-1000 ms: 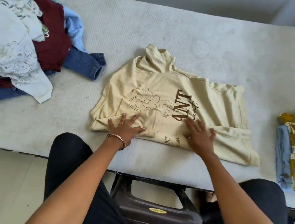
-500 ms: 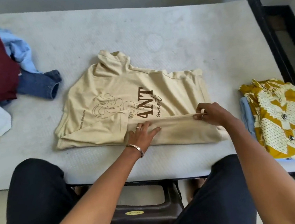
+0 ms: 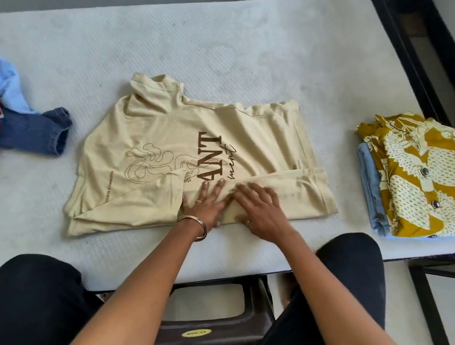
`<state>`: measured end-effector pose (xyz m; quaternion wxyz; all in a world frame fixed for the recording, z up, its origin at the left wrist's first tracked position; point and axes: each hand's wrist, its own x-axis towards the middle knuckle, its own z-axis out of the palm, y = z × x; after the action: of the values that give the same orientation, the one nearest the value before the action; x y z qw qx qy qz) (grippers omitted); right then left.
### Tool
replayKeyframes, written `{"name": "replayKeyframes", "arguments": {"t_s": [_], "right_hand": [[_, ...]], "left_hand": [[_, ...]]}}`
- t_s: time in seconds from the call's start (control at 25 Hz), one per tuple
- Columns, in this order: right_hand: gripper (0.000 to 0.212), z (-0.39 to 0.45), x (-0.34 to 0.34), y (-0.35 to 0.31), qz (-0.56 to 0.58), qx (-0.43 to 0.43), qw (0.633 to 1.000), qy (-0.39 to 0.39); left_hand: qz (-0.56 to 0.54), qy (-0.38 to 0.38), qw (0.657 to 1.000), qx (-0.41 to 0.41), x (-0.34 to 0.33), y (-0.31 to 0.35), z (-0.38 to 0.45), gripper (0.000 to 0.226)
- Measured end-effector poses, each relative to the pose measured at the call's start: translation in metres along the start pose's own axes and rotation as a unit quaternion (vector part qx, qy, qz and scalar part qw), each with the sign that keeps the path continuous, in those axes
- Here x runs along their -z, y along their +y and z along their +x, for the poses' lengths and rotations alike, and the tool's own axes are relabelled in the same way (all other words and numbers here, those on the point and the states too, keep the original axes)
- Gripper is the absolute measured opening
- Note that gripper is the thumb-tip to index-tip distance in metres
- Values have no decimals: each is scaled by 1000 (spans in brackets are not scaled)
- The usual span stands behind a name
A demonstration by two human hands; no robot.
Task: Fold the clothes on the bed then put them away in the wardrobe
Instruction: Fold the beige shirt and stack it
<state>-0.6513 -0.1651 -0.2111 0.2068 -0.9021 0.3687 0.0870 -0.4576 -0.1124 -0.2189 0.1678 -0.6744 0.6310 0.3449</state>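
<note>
A: Where's the shirt?

B: The cream T-shirt (image 3: 191, 148) lies flat in the middle of the mattress (image 3: 210, 50), a soft matte knit with brown block letters and a dotted line drawing on it. Its near edge is turned over into a long band, and one sleeve lies folded in as a triangle on the left.

A: And the hands?

B: Both are on that folded band. The left hand (image 3: 206, 206) lies flat, fingers straight and spread, pressing the cloth; it has a ring and a thin metal bangle (image 3: 195, 226) at the wrist. The right hand (image 3: 260, 210) sits just beside it, touching it, fingers loosely bent with the tips down on the fabric. Neither grips anything.

A: The bed surface?

B: A pale quilted cover with a fine pebbled texture, set in a black frame (image 3: 409, 60).

A: Other clothes?

B: At the left edge, a loose heap (image 3: 9, 109): a stiff denim leg, something maroon, light blue cloth. On the right, well apart from the shirt, a neat stack (image 3: 419, 174): a mustard and cream patterned shirt with round dark buttons, over folded pale blue fabric.

A: Below the bed edge?

B: A dark glossy plastic stool (image 3: 208, 339) with a yellow oval sticker, between black-clad knees
</note>
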Motion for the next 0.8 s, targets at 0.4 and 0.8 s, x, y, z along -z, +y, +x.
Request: {"name": "replayKeyframes", "arguments": {"t_s": [0.4,0.8], "right_hand": [[68,37,41,25,89,-464,879,64],[60,200,114,66,-33,-167,980,107]], "left_hand": [[-222,150,963,-26,34,-25,-6,66],[-14,304,952,33,189,-147,108,62]]}}
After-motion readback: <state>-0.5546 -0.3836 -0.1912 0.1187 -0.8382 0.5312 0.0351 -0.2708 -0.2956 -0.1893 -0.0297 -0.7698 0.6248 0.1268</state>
